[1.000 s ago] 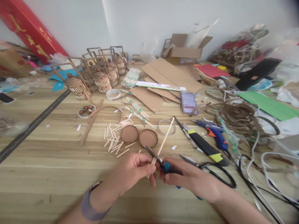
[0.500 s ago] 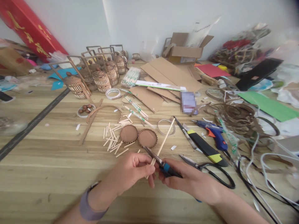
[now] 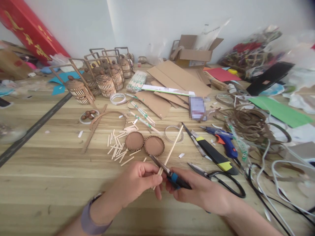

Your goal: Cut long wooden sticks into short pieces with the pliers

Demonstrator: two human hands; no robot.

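My left hand (image 3: 137,182) pinches the near end of a long thin bamboo stick (image 3: 173,145) that points up and away to the right. My right hand (image 3: 197,190) grips small cutters with a blue band (image 3: 169,174), their blades closed across the stick right beside my left fingertips. Just beyond the hands lie two round brown cardboard discs (image 3: 144,143) and several short cut stick pieces (image 3: 118,147) on the wooden table (image 3: 49,173).
Black-handled scissors (image 3: 221,178), a yellow-and-black utility knife (image 3: 211,154) and a blue glue gun (image 3: 225,139) lie right of the hands. Cables and coiled cardboard strips (image 3: 248,121) crowd the right. Small brown lanterns (image 3: 98,80), cardboard sheets (image 3: 172,82) and a box (image 3: 194,52) stand behind.
The hands, stick and cutters have hardly moved; the view has only shifted slightly.
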